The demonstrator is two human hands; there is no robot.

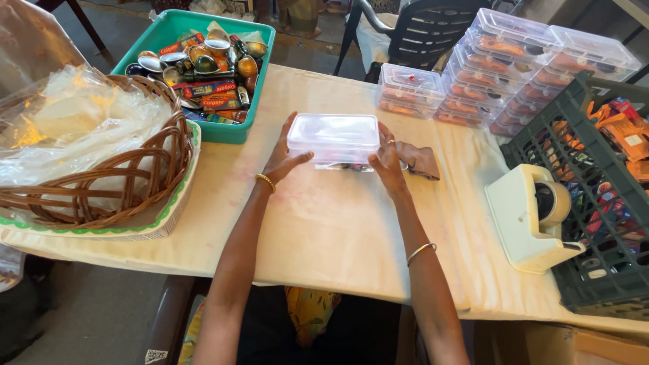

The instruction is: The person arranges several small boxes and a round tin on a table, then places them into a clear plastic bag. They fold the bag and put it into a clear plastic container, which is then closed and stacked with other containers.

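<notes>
Holding a clear lidded plastic box (pixel 333 138) between both palms, I keep it flat on the cream-covered table (pixel 324 230), near the middle. My left hand (pixel 284 157) presses its left end, fingers spread narrow along the side; my right hand (pixel 388 159) grips the right end. Just beside my right hand lies a brown cloth (pixel 419 159). Behind, a teal tray (pixel 203 67) holds toothpaste tubes and small tins. A wicker basket (pixel 101 169) of plastic bags sits left. Stacked filled boxes (pixel 500 67), a tape dispenser (pixel 534 216) and a dark crate (pixel 595 203) stand right.
</notes>
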